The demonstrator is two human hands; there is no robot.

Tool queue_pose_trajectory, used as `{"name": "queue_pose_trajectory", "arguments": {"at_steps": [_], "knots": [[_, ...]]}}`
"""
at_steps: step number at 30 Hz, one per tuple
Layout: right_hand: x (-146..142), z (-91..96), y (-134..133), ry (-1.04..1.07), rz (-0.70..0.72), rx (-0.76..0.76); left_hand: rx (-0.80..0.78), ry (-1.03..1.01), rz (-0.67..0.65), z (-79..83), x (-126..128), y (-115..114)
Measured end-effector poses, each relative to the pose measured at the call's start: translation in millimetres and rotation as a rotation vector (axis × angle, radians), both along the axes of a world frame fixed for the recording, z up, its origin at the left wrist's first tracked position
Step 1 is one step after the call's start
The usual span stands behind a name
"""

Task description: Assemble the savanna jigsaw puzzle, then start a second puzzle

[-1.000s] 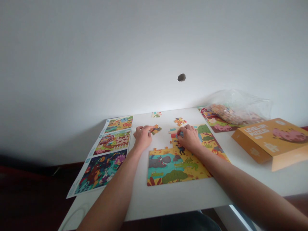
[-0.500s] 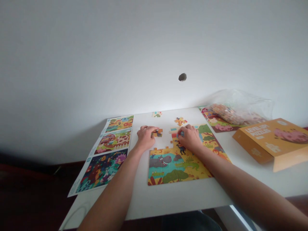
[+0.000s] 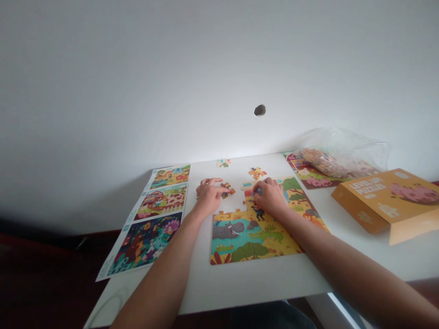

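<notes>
A partly joined jigsaw puzzle (image 3: 247, 249) with a hippo, crocodiles and a lion lies on the white table (image 3: 206, 288). Its upper left part is a gap. Just left of that gap, my left hand (image 3: 208, 197) has its fingers on a loose brown and orange puzzle piece (image 3: 227, 192), which sits tilted by the fingertips. My right hand (image 3: 270, 196) is closed, fingertips bent down on the puzzle's upper part, holding it there. Those fingers hide what lies directly beneath them.
Two loose pieces lie toward the wall: a pale one (image 3: 224, 163) and an orange one (image 3: 257, 173). On the left is a picture sheet (image 3: 144, 224). Rightward are an orange puzzle box (image 3: 380, 201), a clear bag of pieces (image 3: 343, 151) and a farm picture (image 3: 317, 182).
The piece at my left fingers has turned and shifted slightly right, its angle now more slanted. My left index finger reaches further over it. My right hand stays put.
</notes>
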State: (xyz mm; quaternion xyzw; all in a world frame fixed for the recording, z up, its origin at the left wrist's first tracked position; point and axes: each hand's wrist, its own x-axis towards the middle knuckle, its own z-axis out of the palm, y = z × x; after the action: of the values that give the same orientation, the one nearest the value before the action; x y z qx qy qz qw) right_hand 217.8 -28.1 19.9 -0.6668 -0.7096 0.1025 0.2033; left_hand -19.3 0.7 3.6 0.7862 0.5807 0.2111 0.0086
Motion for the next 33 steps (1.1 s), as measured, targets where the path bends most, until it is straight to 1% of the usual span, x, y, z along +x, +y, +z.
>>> {"name": "queue_pose_trajectory", "arguments": {"at_steps": [3, 8, 15, 19, 22, 27, 29, 31, 33], "knots": [[0, 0.3, 0, 0.0, -0.001, -0.003, -0.012, -0.035, 0.016, 2.3, 0, -1], [0, -2.9, 2, 0.0, -0.002, 0.008, -0.084, -0.045, 0.004, 2.9, 1, -4], [0, -2.0, 1, -0.019, -0.002, -0.01, -0.123, -0.046, -0.08, 6.1, 2, -6], [0, -1.8, 2, -0.04, 0.014, 0.04, -0.122, -0.04, -0.083, 5.4, 2, -5], [0, -3.8, 2, -0.08, 0.059, 0.04, -0.114, -0.023, -0.045, 1.5, 1, -3], [1, -6.6, 2, -0.136, 0.164, -0.002, -0.086, -0.008, 0.1, -5.0, -1, 0], [1, -6.3, 2, -0.132, 0.194, -0.023, -0.069, -0.005, 0.133, -5.9, -2, 0], [2, -5.8, 2, -0.128, 0.226, -0.047, -0.052, -0.002, 0.124, -5.9, -1, 0], [2, -5.5, 2, -0.132, 0.263, -0.06, -0.042, 0.007, 0.084, -5.3, 1, -1]]}}
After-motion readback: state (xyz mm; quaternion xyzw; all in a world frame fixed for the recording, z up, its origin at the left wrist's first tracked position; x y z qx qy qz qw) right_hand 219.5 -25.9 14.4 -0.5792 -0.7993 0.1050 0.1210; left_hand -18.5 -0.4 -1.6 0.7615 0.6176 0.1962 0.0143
